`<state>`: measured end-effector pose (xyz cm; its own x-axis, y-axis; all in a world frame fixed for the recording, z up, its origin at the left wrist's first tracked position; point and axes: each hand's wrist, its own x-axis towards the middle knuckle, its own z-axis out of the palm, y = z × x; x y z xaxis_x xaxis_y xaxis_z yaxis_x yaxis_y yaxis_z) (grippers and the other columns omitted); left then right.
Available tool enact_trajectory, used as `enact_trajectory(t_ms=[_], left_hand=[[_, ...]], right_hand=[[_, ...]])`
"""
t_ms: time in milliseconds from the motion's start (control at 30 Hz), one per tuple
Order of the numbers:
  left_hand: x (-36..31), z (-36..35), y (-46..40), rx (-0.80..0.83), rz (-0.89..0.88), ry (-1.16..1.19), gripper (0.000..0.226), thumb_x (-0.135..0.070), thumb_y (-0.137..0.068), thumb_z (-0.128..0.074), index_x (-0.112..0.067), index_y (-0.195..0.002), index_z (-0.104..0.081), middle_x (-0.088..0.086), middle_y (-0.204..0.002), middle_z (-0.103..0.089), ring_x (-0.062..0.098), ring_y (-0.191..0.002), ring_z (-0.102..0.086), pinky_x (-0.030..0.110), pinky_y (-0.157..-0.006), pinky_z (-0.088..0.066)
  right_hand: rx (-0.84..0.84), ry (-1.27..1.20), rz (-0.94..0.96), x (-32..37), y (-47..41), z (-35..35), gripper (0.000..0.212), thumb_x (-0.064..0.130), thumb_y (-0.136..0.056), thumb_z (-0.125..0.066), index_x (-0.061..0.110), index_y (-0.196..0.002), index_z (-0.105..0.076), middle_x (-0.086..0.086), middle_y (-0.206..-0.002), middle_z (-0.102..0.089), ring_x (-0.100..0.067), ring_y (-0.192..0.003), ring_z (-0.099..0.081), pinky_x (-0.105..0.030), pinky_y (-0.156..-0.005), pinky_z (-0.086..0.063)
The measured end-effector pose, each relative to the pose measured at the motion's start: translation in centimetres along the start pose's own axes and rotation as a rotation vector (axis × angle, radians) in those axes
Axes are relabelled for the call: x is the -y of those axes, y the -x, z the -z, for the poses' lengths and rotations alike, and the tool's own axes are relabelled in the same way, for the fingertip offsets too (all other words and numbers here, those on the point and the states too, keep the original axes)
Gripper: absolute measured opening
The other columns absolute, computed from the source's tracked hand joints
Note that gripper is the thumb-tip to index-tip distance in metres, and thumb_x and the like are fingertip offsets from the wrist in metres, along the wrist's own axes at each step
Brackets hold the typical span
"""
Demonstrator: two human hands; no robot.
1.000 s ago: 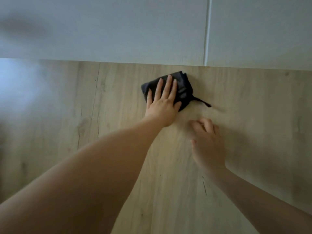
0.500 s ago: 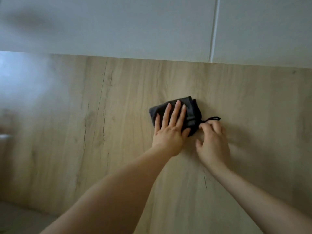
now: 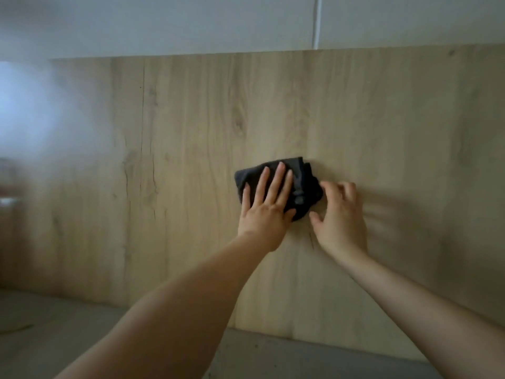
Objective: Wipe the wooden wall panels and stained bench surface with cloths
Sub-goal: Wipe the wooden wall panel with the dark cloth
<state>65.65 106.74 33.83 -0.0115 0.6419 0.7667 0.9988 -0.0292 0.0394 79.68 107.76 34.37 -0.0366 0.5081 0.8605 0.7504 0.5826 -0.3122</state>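
Left hand: the left hand (image 3: 266,212), a little right of frame centre, lies flat with straight, spread fingers pressed on the dark cloth (image 3: 300,181).
Right hand: the right hand (image 3: 340,214) sits just right of the cloth, fingers bent, fingertips at the cloth's right edge; whether it pinches the fabric I cannot tell.
Cloth: bunched and folded, held against the wooden wall panel (image 3: 191,160), partly covered by the left hand's fingers.
Panel: light wood grain fills the middle of the frame, with a vertical seam left of centre.
Upper wall: a pale wall (image 3: 164,23) runs across the top, with a thin vertical joint at upper right.
Worktop: a grey worktop (image 3: 54,337) crosses the bottom, meeting the panel's lower edge.
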Motion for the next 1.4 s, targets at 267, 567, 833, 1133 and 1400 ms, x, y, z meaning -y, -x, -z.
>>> enact_trajectory(t_ms=[267, 567, 833, 1133, 1400], left_hand=[[7.2, 2.0, 0.7, -0.011, 0.283, 0.021, 0.069, -0.046, -0.1, -0.027, -0.027, -0.148, 0.019, -0.009, -0.155, 0.026, 0.018, -0.144, 0.02, 0.044, -0.118, 0.003], [0.9, -3.2, 6.4, 0.067, -0.013, -0.108, 0.075, -0.033, -0.102, -0.035, -0.025, -0.141, 0.029, -0.008, -0.146, 0.039, 0.02, -0.139, 0.03, 0.049, -0.118, 0.0], [6.2, -0.4, 3.6, -0.004, 0.256, 0.049, 0.075, -0.03, -0.101, -0.038, -0.022, -0.148, 0.02, -0.005, -0.154, 0.03, 0.022, -0.143, 0.023, 0.044, -0.119, -0.003], [3.3, -2.1, 6.4, 0.166, -0.132, -0.113, 0.089, -0.021, -0.095, -0.052, -0.02, -0.149, 0.02, -0.003, -0.151, 0.034, 0.022, -0.144, 0.021, 0.035, -0.119, -0.013], [8.3, 4.1, 8.1, 0.058, -0.061, 0.233, 0.049, -0.013, -0.09, -0.059, -0.02, -0.138, -0.048, -0.011, -0.147, -0.034, 0.014, -0.118, -0.052, 0.021, -0.087, -0.044]], right_hand=[[0.077, -0.028, 0.001, -1.1, 2.1, -0.1, 0.057, 0.014, -0.081, -0.068, 0.015, -0.134, -0.046, -0.01, -0.132, -0.034, -0.027, -0.123, -0.033, -0.03, -0.093, -0.037], [0.106, 0.003, -0.006, -1.3, 4.3, -1.5, 0.059, 0.015, -0.082, -0.069, 0.014, -0.135, -0.044, -0.009, -0.132, -0.033, -0.025, -0.12, -0.035, -0.032, -0.09, -0.041], [0.089, -0.036, 0.04, -0.5, 3.9, -1.7, 0.052, 0.016, -0.084, -0.067, 0.014, -0.132, -0.046, -0.006, -0.129, -0.033, -0.019, -0.118, -0.035, -0.021, -0.079, -0.035], [0.09, -0.14, 0.432, 1.7, 4.4, -3.0, 0.039, -0.006, -0.073, -0.064, 0.002, -0.111, -0.059, -0.011, -0.113, -0.053, -0.026, -0.101, -0.054, -0.034, -0.087, -0.046], [0.184, 0.257, 0.475, 2.9, 5.3, -6.2, 0.06, 0.016, -0.069, -0.082, 0.008, -0.123, -0.058, -0.016, -0.129, -0.051, -0.032, -0.114, -0.053, -0.037, -0.077, -0.055]])
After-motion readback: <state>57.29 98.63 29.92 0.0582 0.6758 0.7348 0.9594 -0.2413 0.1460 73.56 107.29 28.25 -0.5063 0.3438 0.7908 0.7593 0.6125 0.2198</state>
